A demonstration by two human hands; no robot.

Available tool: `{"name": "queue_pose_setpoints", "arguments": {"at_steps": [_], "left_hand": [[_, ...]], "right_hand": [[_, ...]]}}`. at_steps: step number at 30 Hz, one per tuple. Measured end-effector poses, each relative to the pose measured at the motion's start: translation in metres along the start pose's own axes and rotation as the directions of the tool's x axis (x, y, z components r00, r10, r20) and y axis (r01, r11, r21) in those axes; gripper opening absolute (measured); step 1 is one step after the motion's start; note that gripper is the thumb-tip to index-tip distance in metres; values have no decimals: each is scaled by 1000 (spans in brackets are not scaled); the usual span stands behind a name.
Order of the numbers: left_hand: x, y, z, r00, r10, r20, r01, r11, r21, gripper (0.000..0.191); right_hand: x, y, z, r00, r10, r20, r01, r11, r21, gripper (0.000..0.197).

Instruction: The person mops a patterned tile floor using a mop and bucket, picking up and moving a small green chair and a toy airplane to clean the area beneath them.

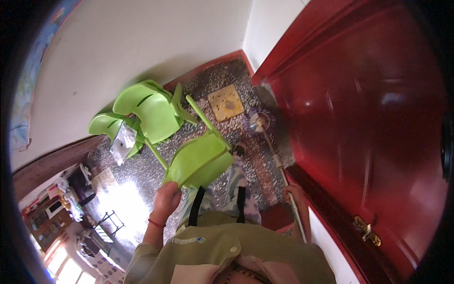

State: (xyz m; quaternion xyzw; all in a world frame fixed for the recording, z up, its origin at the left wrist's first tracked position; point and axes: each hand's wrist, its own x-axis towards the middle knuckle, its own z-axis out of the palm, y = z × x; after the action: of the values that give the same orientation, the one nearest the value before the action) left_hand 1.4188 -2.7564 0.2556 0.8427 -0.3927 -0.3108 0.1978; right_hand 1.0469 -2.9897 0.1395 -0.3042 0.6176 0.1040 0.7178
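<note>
A green plastic child's chair (200,158) is tipped in front of my legs, and my left hand (167,198) grips its edge. At my right side, my right hand (296,195) holds the pole of a round mop (258,122). Its purple fringed head rests on the speckled floor near the red door. Beyond the held chair, another green plastic chair (159,115) stands by the wall. A smaller-looking green chair (103,125) is beside it, with a clear plastic packet (124,142) lying on its seat.
The red door (354,106) with a brass handle (367,230) rises at the right. A yellowish tile (226,103) is set in the floor near the corner. A black metal rack (109,223) and a wooden cabinet (49,225) stand at the lower left.
</note>
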Motion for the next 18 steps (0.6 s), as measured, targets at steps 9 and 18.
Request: {"name": "queue_pose_setpoints", "arguments": {"at_steps": [9,18], "left_hand": [[-25,-12,4,990,13,-138,-31,991,-127,12],[-30,-8,1,981,-115,-156,95,987,-130,13]], "right_hand": [[122,-125,100,883,-96,460,275,899,-341,21],[183,-238,198,902,-79,425,356,693,-627,10]]}}
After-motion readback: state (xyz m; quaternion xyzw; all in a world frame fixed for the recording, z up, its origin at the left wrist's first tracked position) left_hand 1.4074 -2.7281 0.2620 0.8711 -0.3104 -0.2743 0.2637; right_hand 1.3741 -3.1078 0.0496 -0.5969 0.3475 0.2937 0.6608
